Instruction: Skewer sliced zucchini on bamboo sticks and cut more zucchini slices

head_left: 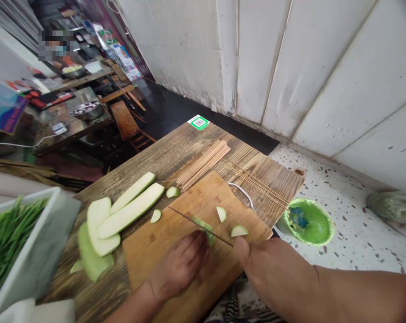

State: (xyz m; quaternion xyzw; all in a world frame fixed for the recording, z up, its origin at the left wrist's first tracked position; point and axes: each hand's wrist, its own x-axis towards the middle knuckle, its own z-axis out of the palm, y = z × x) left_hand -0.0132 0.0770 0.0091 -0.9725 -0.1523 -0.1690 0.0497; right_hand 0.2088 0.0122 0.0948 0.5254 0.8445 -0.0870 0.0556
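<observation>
My right hand [273, 269] grips a knife [192, 220], whose thin blade runs to the left over a wooden cutting board [149, 242]. Just in front of the blade's near side, my left hand [183, 262] is closed on a green-skinned piece of zucchini [208, 229]; its fingers partly hide the piece. Two pale cut pieces, a wedge [221, 214] and a half-round slice [239, 231], lie on the board beyond the knife. Long peeled zucchini slabs [132, 211] are piled left of the board. A small end piece [156, 216] rests at the board's far-left edge.
Bundled wooden skewers [206, 163] lie behind the board, with loose skewers [256, 181] to their right. A crate [60, 224] of green stalks stands at left. On the floor at right is a lined green basket [319, 224]. A person [60, 51] is at the back.
</observation>
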